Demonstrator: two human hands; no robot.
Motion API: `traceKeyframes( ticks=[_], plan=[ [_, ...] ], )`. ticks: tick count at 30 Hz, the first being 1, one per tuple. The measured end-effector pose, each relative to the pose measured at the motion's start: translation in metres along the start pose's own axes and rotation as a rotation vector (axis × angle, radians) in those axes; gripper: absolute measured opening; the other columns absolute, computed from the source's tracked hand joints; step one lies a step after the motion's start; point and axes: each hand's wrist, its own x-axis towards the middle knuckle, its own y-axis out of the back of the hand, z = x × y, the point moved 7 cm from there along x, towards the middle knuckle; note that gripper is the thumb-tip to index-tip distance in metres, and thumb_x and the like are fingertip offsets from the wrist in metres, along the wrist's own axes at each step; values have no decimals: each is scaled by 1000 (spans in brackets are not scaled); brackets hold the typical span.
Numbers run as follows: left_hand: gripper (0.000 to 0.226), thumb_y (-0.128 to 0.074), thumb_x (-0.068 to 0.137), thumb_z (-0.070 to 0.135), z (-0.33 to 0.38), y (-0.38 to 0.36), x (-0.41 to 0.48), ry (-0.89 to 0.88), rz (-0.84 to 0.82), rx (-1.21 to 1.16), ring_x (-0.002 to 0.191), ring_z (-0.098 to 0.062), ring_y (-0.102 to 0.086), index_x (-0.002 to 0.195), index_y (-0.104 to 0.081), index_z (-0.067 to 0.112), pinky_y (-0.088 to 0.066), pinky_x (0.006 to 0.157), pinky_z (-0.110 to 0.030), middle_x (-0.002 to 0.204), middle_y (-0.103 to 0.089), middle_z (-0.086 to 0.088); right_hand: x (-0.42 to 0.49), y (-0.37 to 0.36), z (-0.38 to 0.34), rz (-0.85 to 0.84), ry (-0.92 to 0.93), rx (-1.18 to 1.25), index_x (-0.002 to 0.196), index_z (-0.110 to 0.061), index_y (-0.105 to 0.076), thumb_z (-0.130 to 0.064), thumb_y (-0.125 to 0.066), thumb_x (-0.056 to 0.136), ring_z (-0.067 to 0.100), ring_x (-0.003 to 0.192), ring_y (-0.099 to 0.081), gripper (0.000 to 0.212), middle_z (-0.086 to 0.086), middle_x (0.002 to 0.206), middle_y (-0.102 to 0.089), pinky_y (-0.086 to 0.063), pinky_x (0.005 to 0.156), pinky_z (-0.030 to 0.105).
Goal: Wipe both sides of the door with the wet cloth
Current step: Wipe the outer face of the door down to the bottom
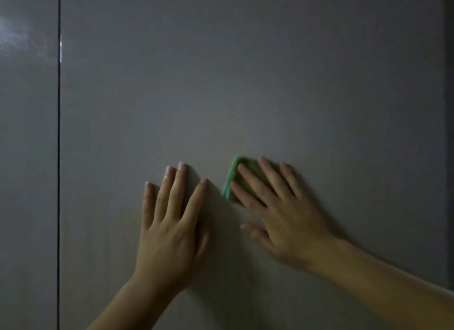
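Dimly lit view, head camera close to a flat grey door [245, 71]. Landmark for positions: the green cloth [232, 176], which lies flat against the door face, lower than the middle of the view. Right hand [280, 214]: palm toward the door, fingers [255, 182] straight and spread, laid over the cloth and pressing it to the surface; only the cloth's left edge and top corner show past the fingertips. The thumb [255, 231] sticks out below the cloth, apart from it. This hand and the cloth are slightly blurred. Left hand [169, 221]: just left of the cloth, not touching it, flat on the bare door with four fingers straight and a little fanned, holding nothing; its thumb is mostly hidden behind the hand. Both forearms enter from below the cloth, the right one from the lower right corner. Well left of the cloth a thin dark vertical seam [58, 157] divides the door from a neighbouring panel [27, 182] of the same grey, which carries a pale glare [14, 35] near its top. Far right of the cloth, a dark strip [450, 133] runs along the door's edge.
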Motion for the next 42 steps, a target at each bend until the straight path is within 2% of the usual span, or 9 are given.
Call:
traceKeyframes(
  ticks=[2,8,11,14,20,26,31,37,42],
  plan=[
    [63,-43,95,38,1,0,0,4,15,3,156,-39,-14,153,-44,12,-15,122,-65,166,-21,-19,-1,2,21,-3,79,-58,162,-23,-20,-54,-34,100,39,155,-17,70,7,170,-16,-13,124,55],
    [63,-44,97,32,49,-4,8,-120,36,-75,156,-38,-14,154,-40,8,-15,124,-59,167,-20,-19,9,17,105,115,-466,25,162,-16,-23,-51,-31,99,42,155,-14,73,11,170,-15,-12,124,59],
    [70,-47,93,33,74,-14,7,-194,-26,-77,157,-36,-12,157,-33,8,-16,123,-59,169,-15,-16,-32,-4,51,50,-200,2,163,-19,-17,-54,-33,100,41,156,-11,74,10,171,-13,-10,125,59],
    [68,-45,95,36,77,-20,7,-148,-46,-21,157,-35,-11,156,-36,7,-14,124,-57,168,-15,-17,-49,-7,68,1,-34,-60,163,-23,-15,-53,-34,100,37,156,-13,72,6,171,-13,-12,125,56],
    [65,-42,99,35,110,-23,12,-143,-26,-81,157,-36,-8,157,-34,9,-8,126,-56,168,-15,-18,-38,11,153,129,-515,3,162,-16,-20,-52,-27,102,40,156,-11,70,12,170,-14,-5,125,55],
    [67,-44,95,36,133,-33,13,-146,-66,-72,157,-37,-10,155,-39,7,-13,124,-61,168,-16,-18,-93,-10,113,14,-49,-65,163,-22,-15,-53,-30,102,39,155,-15,70,7,170,-12,-11,124,56],
    [64,-43,98,35,159,-36,18,-176,-28,-88,157,-37,-11,155,-38,7,-12,124,-60,168,-16,-19,-74,11,221,111,-502,-22,162,-15,-21,-50,-31,101,43,154,-14,71,14,169,-16,-8,125,59],
    [67,-47,95,40,197,-59,9,-239,-70,-75,155,-41,-14,154,-41,8,-18,121,-61,167,-18,-22,-133,-11,168,-46,4,-74,164,-21,-10,-55,-23,105,40,156,-7,69,9,171,-5,-7,125,58],
    [68,-51,91,41,218,-67,12,-146,-27,-47,154,-46,-16,152,-45,10,-21,117,-69,166,-19,-25,-45,24,283,64,-251,-38,161,-12,-22,-50,-30,98,45,153,-17,75,16,168,-17,-14,123,62]
  ],
)
